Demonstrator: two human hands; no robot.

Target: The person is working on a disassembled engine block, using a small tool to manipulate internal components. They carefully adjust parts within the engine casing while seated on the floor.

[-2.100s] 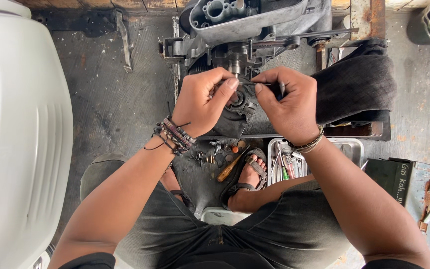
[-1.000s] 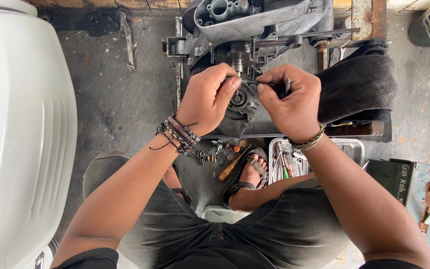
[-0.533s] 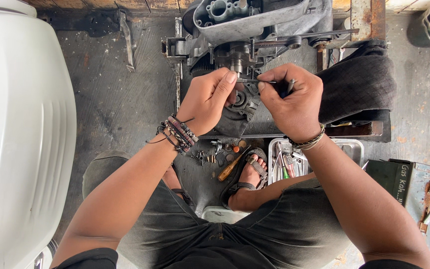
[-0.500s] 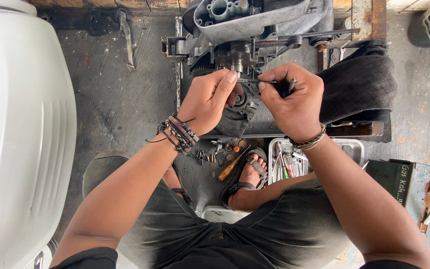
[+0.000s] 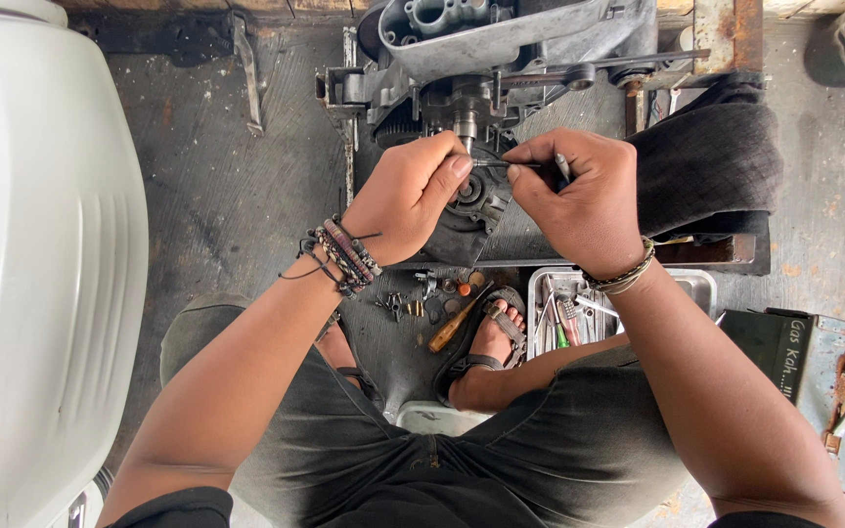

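Here, thin metal pin [image 5: 493,163] lying level, left hand [image 5: 413,191], right hand [image 5: 579,196].

Engine casing [image 5: 501,39]: dull silver-grey metal, black grime. Tyre [image 5: 711,161]: black, fine cross-hatched tread. Body panel [image 5: 36,264]: glossy white, ribbed. Floor [image 5: 217,196]: dark grey, pale flecks. Bracelets [image 5: 344,256]: braided black, brown, red. Screwdriver handle [image 5: 445,332]: orange-brown. Shorts [image 5: 462,450]: faded black.
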